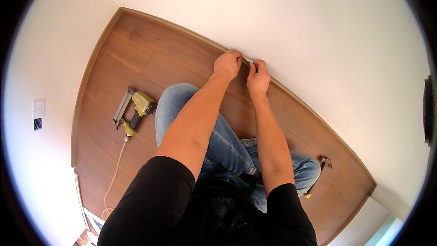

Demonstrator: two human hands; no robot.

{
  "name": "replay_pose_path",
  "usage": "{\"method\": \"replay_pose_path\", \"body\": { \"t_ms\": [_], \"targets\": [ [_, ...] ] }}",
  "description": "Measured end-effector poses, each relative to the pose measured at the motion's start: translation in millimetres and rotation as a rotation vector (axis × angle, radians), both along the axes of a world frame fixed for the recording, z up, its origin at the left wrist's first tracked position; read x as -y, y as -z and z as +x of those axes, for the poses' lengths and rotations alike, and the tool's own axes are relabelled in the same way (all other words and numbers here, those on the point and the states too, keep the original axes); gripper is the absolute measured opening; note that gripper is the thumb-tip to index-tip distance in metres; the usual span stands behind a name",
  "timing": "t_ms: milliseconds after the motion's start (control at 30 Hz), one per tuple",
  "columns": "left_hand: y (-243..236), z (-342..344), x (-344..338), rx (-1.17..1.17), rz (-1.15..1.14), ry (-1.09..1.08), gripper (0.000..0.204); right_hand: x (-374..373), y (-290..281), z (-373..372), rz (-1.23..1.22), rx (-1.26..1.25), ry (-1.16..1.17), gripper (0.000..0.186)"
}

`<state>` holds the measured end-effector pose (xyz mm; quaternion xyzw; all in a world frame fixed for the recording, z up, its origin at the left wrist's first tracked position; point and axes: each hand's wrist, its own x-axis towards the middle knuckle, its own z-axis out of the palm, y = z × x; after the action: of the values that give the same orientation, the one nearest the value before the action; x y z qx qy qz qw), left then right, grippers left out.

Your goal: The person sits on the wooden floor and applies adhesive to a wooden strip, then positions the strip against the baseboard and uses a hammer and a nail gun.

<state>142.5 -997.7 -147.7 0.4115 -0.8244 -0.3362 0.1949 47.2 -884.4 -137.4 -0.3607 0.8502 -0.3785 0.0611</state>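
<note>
Showing by the far white wall (318, 54), a small silvery-white piece (248, 60) is apparently pinched by the right hand (258, 79); whether it is also gripped by the curled left hand (227, 65) cannot be told. Both are set at the brown wooden trim (182, 29), presumably for steadiness; the yellow-and-black nail gun (143, 102) is laid clear, at left

Brown plank flr (182, 69) w/ yellow nail gun (144, 103), hose (119, 160) & prob. a hammer (324, 161)
</note>
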Motion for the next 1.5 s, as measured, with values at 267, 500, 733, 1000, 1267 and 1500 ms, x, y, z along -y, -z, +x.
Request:
{"method": "replay_pose_path", "body": {
  "t_ms": [267, 500, 733, 1000, 1267, 1500],
  "targets": [
    [-20.4, -3.7, -1.0, -0.028, 0.229, -0.324, 0.019, -85.3, 6.1, -15.1, -0.502, 0.426, 0.048, 0.015],
    [-37.1, -2.8, -13.9, 0.375, 0.128, -0.005, 0.041, -114.1, 8.6, -18.3, -0.508, 0.473, 0.073, 0.018],
    [-52.1, 1.9, -16.3, 0.534, 0.018, 0.153, 0.043, -110.5, 6.9, -12.2, -0.417, 0.440, 0.074, 0.022],
    [-46.8, 3.7, -7.5, 0.532, 0.048, 0.177, 0.036, -52.8, -42.2, -6.1, -0.001, -0.065, 0.018, 0.016],
    [-47.7, 0.0, -6.0, 0.499, 0.107, 0.153, 0.038, -31.2, -35.9, -1.8, 0.243, -0.375, -0.004, 0.019],
    [-43.1, -5.2, -17.9, 0.059, 0.153, 0.375, 0.048, -71.7, -44.1, -21.6, -0.029, 0.039, 0.096, 0.022]
  ]
}}
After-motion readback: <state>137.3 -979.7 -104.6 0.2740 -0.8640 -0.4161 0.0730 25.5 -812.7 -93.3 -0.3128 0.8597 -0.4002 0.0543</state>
